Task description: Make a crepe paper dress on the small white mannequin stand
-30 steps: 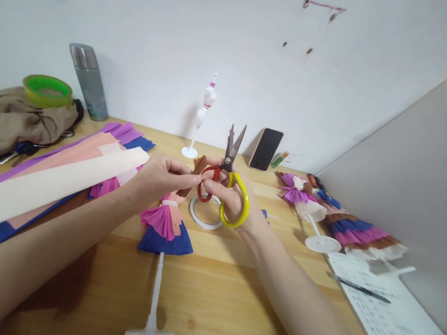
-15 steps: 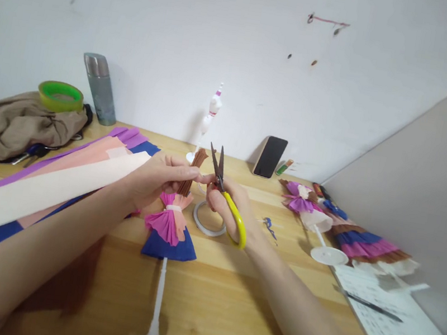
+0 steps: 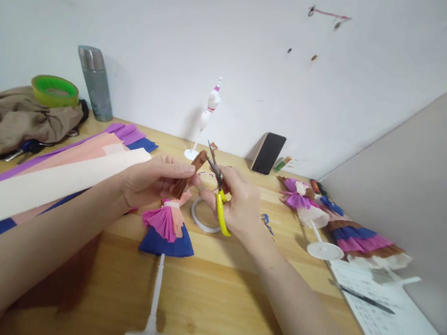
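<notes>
Scissors (image 3: 220, 178): glossy plastic handles, metal blades. Brown paper (image 3: 195, 167): matt, kinda ridged. Tabletop (image 3: 227, 304): smooth wood. Bottle cap (image 3: 92, 59): shiny metal.

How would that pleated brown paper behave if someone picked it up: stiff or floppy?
The pleated brown paper would probably feel very light, being a small, narrow bundle that the left hand pinches. Its stacked folds likely make it fairly stiff lengthwise, though they may fan open if released. Since it looks like thin paper, it could crease easily.
</notes>
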Available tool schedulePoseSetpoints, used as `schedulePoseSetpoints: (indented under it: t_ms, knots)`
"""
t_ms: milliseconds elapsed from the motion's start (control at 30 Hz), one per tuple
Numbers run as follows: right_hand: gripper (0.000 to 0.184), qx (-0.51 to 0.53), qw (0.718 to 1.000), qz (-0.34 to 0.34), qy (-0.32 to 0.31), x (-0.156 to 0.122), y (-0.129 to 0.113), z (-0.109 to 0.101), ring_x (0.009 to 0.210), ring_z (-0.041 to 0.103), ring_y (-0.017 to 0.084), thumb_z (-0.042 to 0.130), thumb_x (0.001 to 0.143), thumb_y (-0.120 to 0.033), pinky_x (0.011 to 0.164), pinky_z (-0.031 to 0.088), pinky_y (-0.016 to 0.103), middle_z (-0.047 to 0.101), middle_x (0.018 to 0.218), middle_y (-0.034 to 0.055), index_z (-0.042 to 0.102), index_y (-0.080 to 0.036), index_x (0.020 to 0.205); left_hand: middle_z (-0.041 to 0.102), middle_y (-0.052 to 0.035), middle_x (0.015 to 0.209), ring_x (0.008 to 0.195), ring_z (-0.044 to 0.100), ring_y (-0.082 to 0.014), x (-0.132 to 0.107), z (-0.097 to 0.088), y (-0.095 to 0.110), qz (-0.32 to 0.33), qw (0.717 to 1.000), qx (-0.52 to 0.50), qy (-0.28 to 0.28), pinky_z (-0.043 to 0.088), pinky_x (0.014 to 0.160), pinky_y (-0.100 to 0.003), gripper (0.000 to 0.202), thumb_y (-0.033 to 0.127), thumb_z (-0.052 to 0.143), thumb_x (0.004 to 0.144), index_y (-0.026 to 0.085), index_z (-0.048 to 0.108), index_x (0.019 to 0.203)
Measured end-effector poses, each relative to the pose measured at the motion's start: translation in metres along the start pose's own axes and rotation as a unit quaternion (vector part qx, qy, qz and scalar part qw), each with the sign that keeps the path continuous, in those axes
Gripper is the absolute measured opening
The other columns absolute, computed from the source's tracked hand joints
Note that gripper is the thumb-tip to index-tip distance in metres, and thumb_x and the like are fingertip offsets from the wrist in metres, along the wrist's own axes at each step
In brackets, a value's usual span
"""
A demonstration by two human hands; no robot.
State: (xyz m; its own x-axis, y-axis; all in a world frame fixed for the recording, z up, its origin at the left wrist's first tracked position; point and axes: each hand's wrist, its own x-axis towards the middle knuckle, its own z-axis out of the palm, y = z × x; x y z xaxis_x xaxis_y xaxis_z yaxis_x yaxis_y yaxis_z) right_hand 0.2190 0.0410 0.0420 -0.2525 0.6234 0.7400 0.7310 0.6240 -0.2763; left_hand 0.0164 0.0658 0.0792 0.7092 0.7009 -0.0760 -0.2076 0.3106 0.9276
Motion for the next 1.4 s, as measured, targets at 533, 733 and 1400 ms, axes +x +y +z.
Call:
schedulePoseSetpoints:
  t_ms: [533,733,1400]
  knots:
    - [0.053,-0.022,1.000,-0.018,0.008,-0.002,0.001,0.001,0.054,0.047,0.013,0.057,0.087,-0.061,0.053,0.035,0.025,0.055,0.065,0.0009,0.069,-0.013,0.104,0.061,-0.0022,0.050,0.042,0.047,-0.0065,0.001,-0.001,0.000,0.006,0.999,0.028,-0.037,0.027,0.040,-0.017,0.031,0.040,0.079,0.067,0.011,0.069,0.066]
    - [0.056,-0.013,1.000,-0.006,0.010,-0.001,0.000,0.000,0.050,0.044,0.012,0.053,0.087,-0.064,0.051,0.034,0.025,0.054,0.059,-0.0001,0.071,-0.013,0.101,0.060,-0.0012,0.049,0.042,0.047,-0.0068,0.001,-0.002,-0.001,0.002,0.999,0.015,-0.046,0.030,0.040,-0.018,0.030,0.040,0.079,0.068,0.011,0.070,0.069]
    - [0.026,-0.138,0.910,0.228,-0.319,-0.028,0.010,-0.043,0.055,0.055,0.018,0.060,0.084,-0.042,0.051,0.028,0.026,0.065,0.062,0.0037,0.070,-0.019,0.080,0.046,0.0025,0.057,0.056,0.038,-0.0095,0.001,0.002,-0.002,0.219,0.813,0.491,0.223,0.026,0.054,-0.026,0.024,0.028,0.062,0.073,0.017,0.053,0.054]
